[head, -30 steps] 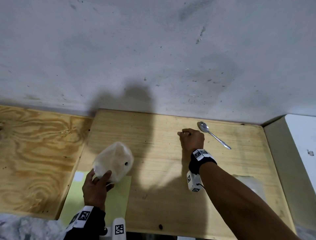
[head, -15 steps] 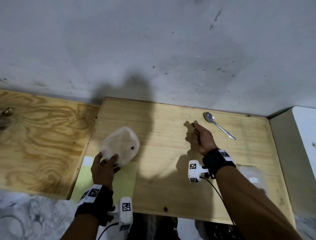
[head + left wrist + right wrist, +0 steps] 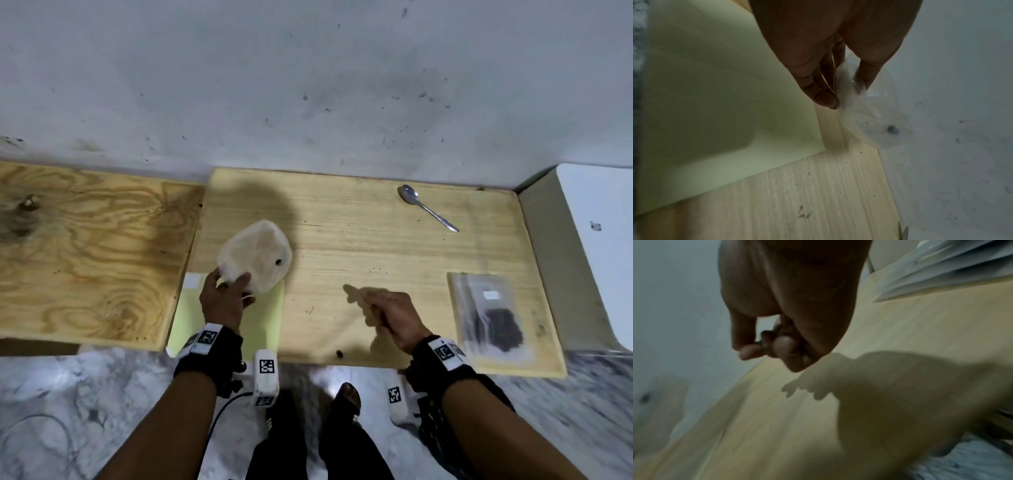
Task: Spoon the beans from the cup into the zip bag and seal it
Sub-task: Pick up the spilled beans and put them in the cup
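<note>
A translucent plastic cup (image 3: 255, 255) is tilted on its side above the wooden board (image 3: 359, 233), with one dark bean (image 3: 278, 262) inside it. My left hand (image 3: 229, 291) grips the cup's rim; in the left wrist view the thumb and fingers (image 3: 824, 95) pinch the cup (image 3: 875, 116). My right hand (image 3: 376, 301) hovers over the board's front middle, and its fingertips (image 3: 752, 352) pinch a small dark bean (image 3: 765, 337). The zip bag (image 3: 489, 315) lies flat at the right with a dark heap of beans in it. The spoon (image 3: 428, 207) lies untouched at the back right.
A pale green sheet (image 3: 263, 318) lies under my left hand at the board's front left corner. One stray bean (image 3: 339, 353) sits at the board's front edge. A plywood panel (image 3: 85, 250) adjoins on the left, a white wall behind, and a white block (image 3: 582, 246) on the right.
My right hand has drawn back from beside the spoon to the front middle of the board, fingertips still pinched. The left hand still holds the tilted cup. The zip bag has come into view.
</note>
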The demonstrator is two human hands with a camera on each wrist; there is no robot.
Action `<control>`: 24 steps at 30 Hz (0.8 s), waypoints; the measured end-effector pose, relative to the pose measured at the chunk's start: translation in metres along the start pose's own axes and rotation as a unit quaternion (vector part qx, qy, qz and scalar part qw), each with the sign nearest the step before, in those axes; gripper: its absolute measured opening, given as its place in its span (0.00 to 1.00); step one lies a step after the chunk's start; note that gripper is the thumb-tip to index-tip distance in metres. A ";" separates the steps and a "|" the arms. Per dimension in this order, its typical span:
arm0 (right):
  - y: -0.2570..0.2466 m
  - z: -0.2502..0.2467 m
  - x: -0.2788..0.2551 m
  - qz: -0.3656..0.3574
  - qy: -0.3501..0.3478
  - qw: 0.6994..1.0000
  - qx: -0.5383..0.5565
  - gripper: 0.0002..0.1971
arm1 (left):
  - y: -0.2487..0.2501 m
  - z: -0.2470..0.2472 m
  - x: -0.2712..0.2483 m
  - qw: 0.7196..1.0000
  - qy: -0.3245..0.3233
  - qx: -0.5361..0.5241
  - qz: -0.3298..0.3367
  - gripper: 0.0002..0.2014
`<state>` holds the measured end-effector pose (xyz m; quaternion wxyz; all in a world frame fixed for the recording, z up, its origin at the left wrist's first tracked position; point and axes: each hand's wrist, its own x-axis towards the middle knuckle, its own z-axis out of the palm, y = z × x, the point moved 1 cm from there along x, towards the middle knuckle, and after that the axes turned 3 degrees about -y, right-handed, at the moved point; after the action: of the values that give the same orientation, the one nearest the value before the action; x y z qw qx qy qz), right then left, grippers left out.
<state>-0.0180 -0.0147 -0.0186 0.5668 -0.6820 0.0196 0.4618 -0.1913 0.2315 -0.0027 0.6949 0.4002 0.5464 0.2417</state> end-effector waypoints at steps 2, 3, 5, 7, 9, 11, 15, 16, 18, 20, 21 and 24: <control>0.014 0.013 -0.020 -0.055 0.023 0.998 -0.032 0.14 | -0.003 -0.007 -0.006 1.000 -0.006 0.004 0.001 0.25; 0.022 0.019 -0.028 -0.075 0.029 0.996 -0.038 0.15 | -0.005 -0.012 -0.010 1.000 -0.008 0.009 0.000 0.25; 0.040 0.026 -0.034 -0.088 0.036 0.994 -0.055 0.14 | -0.008 -0.019 -0.013 1.000 -0.009 0.014 -0.002 0.25; 0.059 0.028 -0.038 -0.082 0.040 0.992 -0.081 0.13 | -0.012 -0.028 -0.018 1.000 -0.009 0.019 -0.006 0.26; 0.075 0.029 -0.041 -0.077 0.044 0.990 -0.108 0.14 | -0.016 -0.037 -0.022 1.000 -0.011 0.023 -0.010 0.26; 0.087 0.030 -0.046 -0.073 0.071 0.987 -0.127 0.12 | -0.019 -0.045 -0.025 0.999 -0.012 0.030 -0.012 0.26; 0.103 0.030 -0.046 -0.096 0.086 0.977 -0.171 0.13 | -0.023 -0.055 -0.027 0.999 -0.013 0.034 -0.013 0.26; 0.105 0.031 -0.045 -0.103 0.090 0.975 -0.177 0.13 | -0.023 -0.057 -0.027 0.999 -0.013 0.035 -0.012 0.26; 0.103 0.033 -0.046 -0.112 0.097 0.969 -0.197 0.12 | -0.023 -0.060 -0.026 0.999 -0.013 0.037 -0.011 0.26; 0.098 0.038 -0.047 -0.121 0.097 0.963 -0.220 0.12 | -0.023 -0.062 -0.025 0.999 -0.015 0.036 -0.011 0.26; 0.099 0.038 -0.046 -0.134 0.095 0.959 -0.231 0.10 | -0.022 -0.062 -0.025 0.999 -0.016 0.035 -0.010 0.26; 0.101 0.041 -0.044 -0.150 0.090 0.942 -0.286 0.03 | -0.022 -0.061 -0.025 0.999 -0.021 0.037 -0.008 0.26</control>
<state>-0.1239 -0.0398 -0.0630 0.4069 -0.8489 -0.1649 0.2942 -0.2586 0.2177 -0.0117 0.6929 0.4264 0.5433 0.2074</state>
